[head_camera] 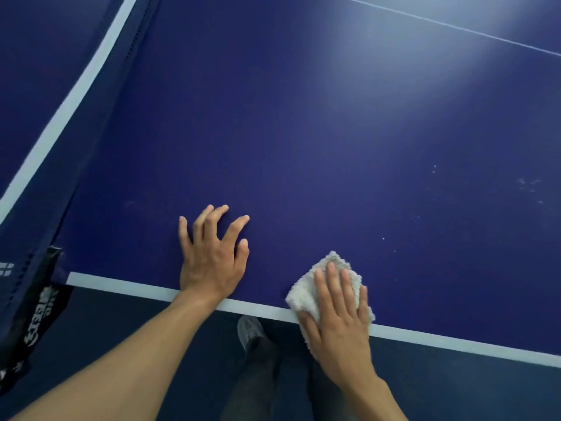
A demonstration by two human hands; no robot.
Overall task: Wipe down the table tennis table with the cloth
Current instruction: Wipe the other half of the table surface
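Two hands are recorded on the table tennis table (pixel 303 132), set apart from each other along its near edge. The left hand (pixel 212 259) is spread, fingers splayed and lightly arched, its fingertips planted on the blue surface as a brace; nothing is held in it. The right hand (pixel 337 314) is laid flat, fingers straight, on the white cloth (pixel 305 294), which is pressed against the table rather than gripped. The cloth is bunched under the palm and straddles the white edge line (pixel 121 284), with a little of it hanging over the near side. It lies to the right of the left hand, not touching it. The net (pixel 73 95) runs along the left. The step in hand is judged to be wiping along the near edge, with most of the surface apparently not yet covered. Pale specks (pixel 528 183) are noted well to the right, so the next move is judged to call for a firm, flat sweep of the cloth rightward and farther in, pressure kept even.
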